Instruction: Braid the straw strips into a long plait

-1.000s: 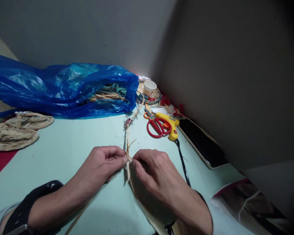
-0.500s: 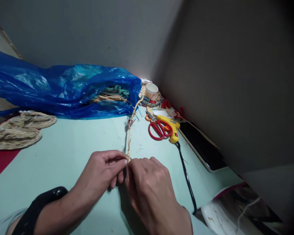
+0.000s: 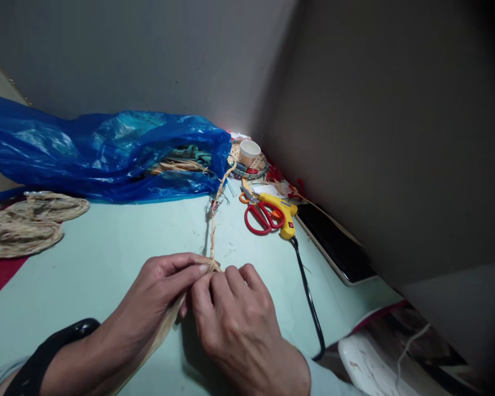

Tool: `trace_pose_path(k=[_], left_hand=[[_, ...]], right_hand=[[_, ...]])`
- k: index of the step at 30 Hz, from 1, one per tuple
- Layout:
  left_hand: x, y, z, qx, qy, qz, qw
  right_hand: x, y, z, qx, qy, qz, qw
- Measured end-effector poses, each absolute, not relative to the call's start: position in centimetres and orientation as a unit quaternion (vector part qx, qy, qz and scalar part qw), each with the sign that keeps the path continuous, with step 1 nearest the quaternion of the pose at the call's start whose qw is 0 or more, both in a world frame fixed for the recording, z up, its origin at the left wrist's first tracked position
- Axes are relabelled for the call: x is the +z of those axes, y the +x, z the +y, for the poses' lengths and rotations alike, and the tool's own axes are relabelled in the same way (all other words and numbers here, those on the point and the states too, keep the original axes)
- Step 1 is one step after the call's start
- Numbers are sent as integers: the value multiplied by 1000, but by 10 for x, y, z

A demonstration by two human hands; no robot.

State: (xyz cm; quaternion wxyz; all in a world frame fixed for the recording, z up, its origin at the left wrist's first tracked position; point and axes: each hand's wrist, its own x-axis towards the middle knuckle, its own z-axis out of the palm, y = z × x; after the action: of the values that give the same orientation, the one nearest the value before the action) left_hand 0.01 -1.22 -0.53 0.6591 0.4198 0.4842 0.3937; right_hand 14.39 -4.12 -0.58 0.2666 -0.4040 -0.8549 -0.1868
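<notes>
A thin pale braid of dried plant fibre (image 3: 213, 234) runs from beside the blue bag down to my hands over the table. My left hand (image 3: 165, 286) is closed, its thumb and forefinger pinching the braid's near end. My right hand (image 3: 235, 313) is closed against the same spot, its fingers curled around the strands; their tips are hidden beneath the knuckles. A wide flat strand (image 3: 159, 338) trails from between the hands toward the lower left, below my left wrist.
A blue plastic bag (image 3: 119, 159) holding fibre lies at the back. Woven soles (image 3: 58, 206) lie at left. To the right are red-handled scissors (image 3: 258, 219), a yellow glue gun (image 3: 287, 214) with a black cord, a dark-screened tablet (image 3: 334, 239) and a white cup (image 3: 249, 151). A grey wall (image 3: 375, 137) borders the right side.
My right hand has turned and shifted left, its knuckles now higher over the braid's end. A wide strand has come into sight under my left hand. The whole view has shifted slightly.
</notes>
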Motion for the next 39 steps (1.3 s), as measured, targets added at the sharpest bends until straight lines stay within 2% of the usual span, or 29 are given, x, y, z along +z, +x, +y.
trace_pose_path(k=[4, 6, 10, 12, 14, 20, 25, 32, 39], left_hand=[[-6, 0, -12, 384, 406, 504, 659], [-3, 1, -12, 387, 400, 514, 653], [2, 1, -10, 379, 417, 509, 650], [5, -1, -10, 375, 431, 512, 641], [6, -3, -10, 377, 445, 524, 620], [6, -3, -12, 392, 487, 563, 540], [12, 1, -10, 358, 469, 585, 556], [11, 1, -12, 374, 474, 569, 559], [4, -2, -16, 392, 488, 573, 529]], right_hand=[[2, 154, -42, -166, -365, -876, 270], [13, 167, -41, -96, -360, -881, 291], [35, 192, -26, 217, -470, -787, 336], [37, 194, -14, 371, -474, -744, 291], [30, 187, -3, 466, -438, -724, 258], [8, 162, 6, 470, -456, -692, 303], [10, 164, 7, 467, -487, -677, 293], [3, 178, 12, 580, -365, -662, 303], [-2, 181, 15, 647, -359, -603, 300]])
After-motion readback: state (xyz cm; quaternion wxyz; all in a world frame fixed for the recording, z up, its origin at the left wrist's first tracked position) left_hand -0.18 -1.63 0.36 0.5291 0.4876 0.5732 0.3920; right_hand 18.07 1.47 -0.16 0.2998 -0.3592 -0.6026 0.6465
